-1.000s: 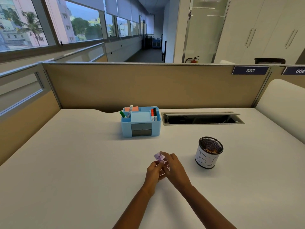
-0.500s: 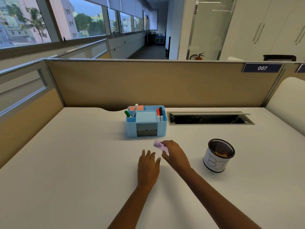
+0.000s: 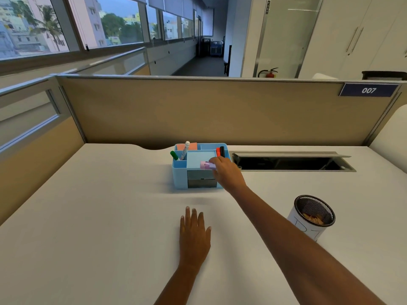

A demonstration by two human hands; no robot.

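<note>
**Pink item (image 3: pixel 207 165) brought fwd over blue organiser (image 3: pixel 179 176)**

It is pinched by the right hand (image 3: pixel 228 176), grip clenched on it, just above the organiser's front-centre tray. Left hand (image 3: pixel 193 236) is laid flat on the desk (image 3: pixel 88 216), grip released, well short of the organiser on the near side.

Right hand (image 3: pixel 228 173) stretched out, pinching a small pink marker (image 3: pixel 207 165) over the front of the blue organizer (image 3: pixel 179 176); left hand (image 3: pixel 194 236) flat on the white counter (image 3: pixel 99 216); mesh cup (image 3: pixel 311 216) well apart at right.
</note>
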